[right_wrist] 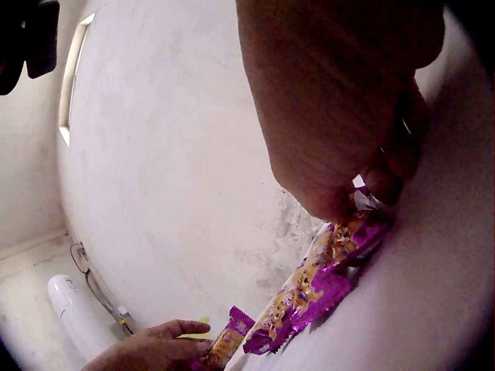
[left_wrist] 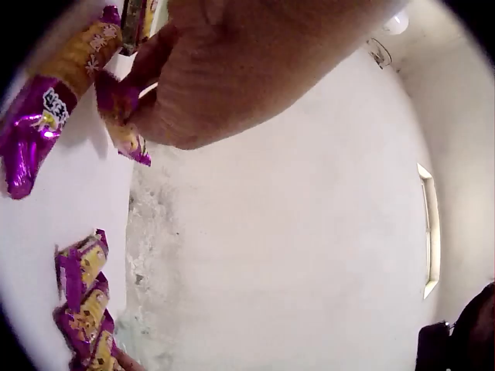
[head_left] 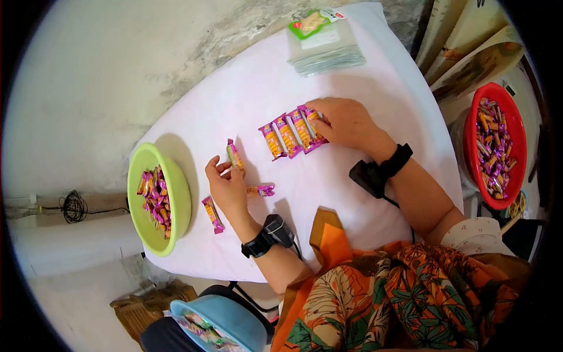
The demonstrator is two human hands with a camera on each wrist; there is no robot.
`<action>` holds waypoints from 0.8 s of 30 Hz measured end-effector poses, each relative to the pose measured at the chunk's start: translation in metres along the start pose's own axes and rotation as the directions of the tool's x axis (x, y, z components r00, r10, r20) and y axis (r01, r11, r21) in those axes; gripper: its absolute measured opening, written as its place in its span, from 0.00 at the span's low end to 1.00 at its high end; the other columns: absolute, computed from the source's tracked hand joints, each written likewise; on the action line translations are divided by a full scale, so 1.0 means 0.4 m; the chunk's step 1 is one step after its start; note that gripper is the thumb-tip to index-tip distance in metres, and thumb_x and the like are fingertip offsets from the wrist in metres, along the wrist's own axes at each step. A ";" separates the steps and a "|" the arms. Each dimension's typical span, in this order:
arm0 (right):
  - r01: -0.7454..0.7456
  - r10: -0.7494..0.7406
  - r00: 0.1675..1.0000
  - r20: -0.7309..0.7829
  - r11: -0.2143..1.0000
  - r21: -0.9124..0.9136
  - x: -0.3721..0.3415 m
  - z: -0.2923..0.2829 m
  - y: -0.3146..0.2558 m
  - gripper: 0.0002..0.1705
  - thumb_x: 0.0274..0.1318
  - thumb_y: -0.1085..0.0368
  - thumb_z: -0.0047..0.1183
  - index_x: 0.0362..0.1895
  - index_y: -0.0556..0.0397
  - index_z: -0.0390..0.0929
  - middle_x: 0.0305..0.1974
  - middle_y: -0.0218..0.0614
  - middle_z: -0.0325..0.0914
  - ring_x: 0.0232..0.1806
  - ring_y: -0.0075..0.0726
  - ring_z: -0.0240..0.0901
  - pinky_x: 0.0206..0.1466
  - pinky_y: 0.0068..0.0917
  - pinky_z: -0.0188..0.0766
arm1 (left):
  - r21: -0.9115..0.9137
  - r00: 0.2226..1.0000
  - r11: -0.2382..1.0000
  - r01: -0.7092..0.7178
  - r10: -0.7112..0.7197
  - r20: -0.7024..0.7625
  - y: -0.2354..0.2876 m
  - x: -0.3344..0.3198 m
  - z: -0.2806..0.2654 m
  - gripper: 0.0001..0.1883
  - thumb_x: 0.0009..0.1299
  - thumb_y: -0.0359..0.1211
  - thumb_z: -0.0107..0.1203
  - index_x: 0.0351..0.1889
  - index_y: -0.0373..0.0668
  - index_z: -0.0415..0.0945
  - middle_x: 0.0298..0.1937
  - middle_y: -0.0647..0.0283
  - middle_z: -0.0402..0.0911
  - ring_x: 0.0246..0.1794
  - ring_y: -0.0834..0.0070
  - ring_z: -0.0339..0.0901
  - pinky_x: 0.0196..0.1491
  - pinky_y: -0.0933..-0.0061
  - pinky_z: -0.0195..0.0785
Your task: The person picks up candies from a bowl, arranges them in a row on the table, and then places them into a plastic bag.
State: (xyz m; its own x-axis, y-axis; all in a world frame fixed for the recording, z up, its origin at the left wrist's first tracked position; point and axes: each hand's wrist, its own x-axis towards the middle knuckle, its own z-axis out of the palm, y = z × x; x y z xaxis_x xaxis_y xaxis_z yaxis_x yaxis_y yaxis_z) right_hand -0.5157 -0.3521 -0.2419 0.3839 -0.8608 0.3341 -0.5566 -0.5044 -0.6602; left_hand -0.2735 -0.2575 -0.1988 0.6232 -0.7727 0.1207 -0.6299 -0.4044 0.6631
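Four-like purple-and-yellow wrapped snack packets form a slanted row point(head_left: 287, 136) on the white-covered table. At the row's right end, my right hand point(head_left: 346, 124) grips the last packet point(right_wrist: 362, 224) with curled fingers, seen close up in the right wrist view. Farther left, my left hand point(head_left: 229, 190) holds a single snack packet point(head_left: 234, 154) between thumb and fingers; the left wrist view shows this packet point(left_wrist: 116, 116) partly behind the fingers. Two loose packets lie near that hand: one packet point(head_left: 213, 215) to its left, another packet point(head_left: 261, 190) to its right, partly hidden by the hand.
A green basin point(head_left: 183, 196) with many packets stands at the table's left. Clear plastic bags point(head_left: 325, 56) are stacked at the far edge. Beyond the right edge is a red basin point(head_left: 474, 141) of packets; a blue basin point(head_left: 243, 320) sits below the front edge.
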 end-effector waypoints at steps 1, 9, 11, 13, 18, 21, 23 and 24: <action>-0.005 0.005 1.000 -0.002 1.000 -0.002 -0.001 0.000 0.000 0.17 0.52 0.61 0.51 0.45 0.54 0.76 0.36 0.44 0.78 0.35 0.48 0.75 0.39 0.40 0.70 | -0.233 0.999 0.972 -0.015 0.025 0.041 -0.011 0.002 0.005 0.20 0.64 0.30 0.54 0.54 0.40 0.68 0.39 0.57 0.78 0.33 0.70 0.78 0.36 0.69 0.71; 0.001 -0.001 1.000 0.005 1.000 0.004 -0.001 -0.004 -0.004 0.18 0.51 0.61 0.51 0.46 0.54 0.75 0.36 0.44 0.78 0.35 0.48 0.75 0.39 0.41 0.70 | 0.379 0.958 0.903 -0.202 0.264 -0.117 -0.018 0.006 0.028 0.10 0.65 0.27 0.50 0.44 0.40 0.76 0.39 0.56 0.79 0.37 0.62 0.78 0.40 0.65 0.70; -0.002 0.002 1.000 0.014 1.000 0.004 -0.001 -0.002 -0.003 0.18 0.51 0.61 0.51 0.46 0.54 0.75 0.36 0.44 0.78 0.35 0.48 0.75 0.39 0.41 0.70 | 0.432 0.925 0.874 -0.224 0.330 -0.189 -0.026 0.008 0.023 0.09 0.66 0.27 0.50 0.43 0.40 0.77 0.40 0.57 0.79 0.38 0.60 0.77 0.40 0.64 0.70; -0.004 0.004 1.000 0.021 1.000 0.002 0.000 -0.003 -0.002 0.18 0.52 0.61 0.51 0.46 0.53 0.75 0.36 0.44 0.78 0.35 0.48 0.75 0.39 0.41 0.70 | 0.316 0.921 0.913 -0.257 0.330 -0.206 -0.043 0.019 0.021 0.10 0.66 0.26 0.50 0.43 0.40 0.78 0.42 0.57 0.79 0.41 0.62 0.77 0.42 0.66 0.70; 0.017 -0.017 1.000 -0.012 1.000 -0.002 -0.002 0.001 0.001 0.17 0.52 0.60 0.50 0.46 0.53 0.76 0.36 0.44 0.78 0.35 0.48 0.75 0.39 0.41 0.70 | 0.122 0.973 0.968 -0.219 0.225 -0.042 -0.053 0.016 0.027 0.12 0.67 0.27 0.50 0.47 0.40 0.78 0.43 0.57 0.80 0.40 0.68 0.79 0.42 0.71 0.71; -0.023 0.023 1.000 0.019 1.000 0.010 0.000 -0.008 -0.008 0.17 0.51 0.60 0.48 0.43 0.54 0.76 0.36 0.45 0.79 0.39 0.50 0.75 0.42 0.44 0.71 | 0.097 0.991 0.987 -0.129 0.124 0.054 -0.035 0.010 0.030 0.14 0.67 0.27 0.51 0.50 0.41 0.77 0.41 0.58 0.82 0.37 0.73 0.79 0.40 0.73 0.72; -0.018 0.018 1.000 0.013 1.000 0.012 0.000 -0.010 -0.011 0.17 0.51 0.60 0.48 0.43 0.54 0.76 0.36 0.45 0.79 0.39 0.50 0.75 0.42 0.44 0.71 | 0.055 0.992 0.994 -0.091 0.086 0.089 -0.032 0.010 0.038 0.15 0.66 0.27 0.52 0.51 0.41 0.77 0.39 0.58 0.82 0.34 0.75 0.79 0.38 0.74 0.72; -0.011 0.011 1.000 0.008 1.000 0.015 -0.001 -0.011 -0.011 0.17 0.51 0.60 0.48 0.43 0.54 0.76 0.36 0.45 0.79 0.39 0.50 0.75 0.42 0.44 0.71 | 0.041 0.990 0.993 -0.109 0.105 0.095 -0.032 0.011 0.044 0.14 0.65 0.27 0.53 0.49 0.40 0.77 0.40 0.57 0.82 0.34 0.73 0.80 0.38 0.74 0.72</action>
State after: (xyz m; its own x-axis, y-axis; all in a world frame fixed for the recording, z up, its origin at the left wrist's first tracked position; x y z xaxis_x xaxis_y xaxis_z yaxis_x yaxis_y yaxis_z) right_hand -0.5166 -0.3498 -0.2361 0.3838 -0.8658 0.3212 -0.5498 -0.4937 -0.6738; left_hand -0.2711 -0.2644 -0.2198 0.5068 -0.8539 0.1185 -0.7125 -0.3375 0.6152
